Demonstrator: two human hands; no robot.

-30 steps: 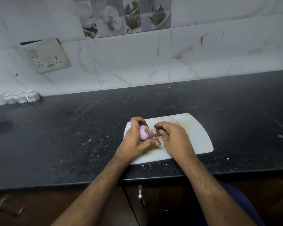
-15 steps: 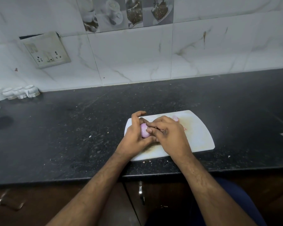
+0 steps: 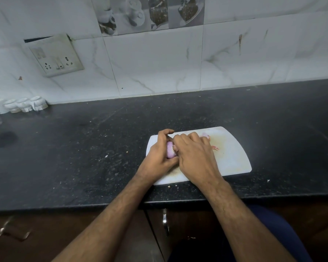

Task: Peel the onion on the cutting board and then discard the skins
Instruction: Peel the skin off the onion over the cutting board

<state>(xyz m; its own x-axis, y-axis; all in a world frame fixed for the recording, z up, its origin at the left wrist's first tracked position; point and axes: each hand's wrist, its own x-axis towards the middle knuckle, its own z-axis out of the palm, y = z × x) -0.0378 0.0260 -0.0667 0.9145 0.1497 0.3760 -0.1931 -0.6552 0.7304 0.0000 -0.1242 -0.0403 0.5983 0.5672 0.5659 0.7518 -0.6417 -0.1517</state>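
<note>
Head view. A white cutting board (image 3: 233,159) lies on the black countertop (image 3: 83,152), near its front edge and right of centre. Both hands work over the left part of the board. The left hand (image 3: 157,157) grips a small purple onion (image 3: 170,152), fingers curled over its far side and thumb beneath; the onion is held just above the board's left end. The right hand (image 3: 193,157) closes in from the right, fingertips (image 3: 175,147) pressed together against the onion's exposed face; whether they pinch a skin cannot be told. Pink onion scraps (image 3: 214,147) lie on the board just right of the right hand. Another pale piece (image 3: 204,135) sits near the board's far edge. Four white cups (image 3: 25,104) stand at the far left against the tiled wall (image 3: 159,63), below a socket plate (image 3: 55,55).
</note>
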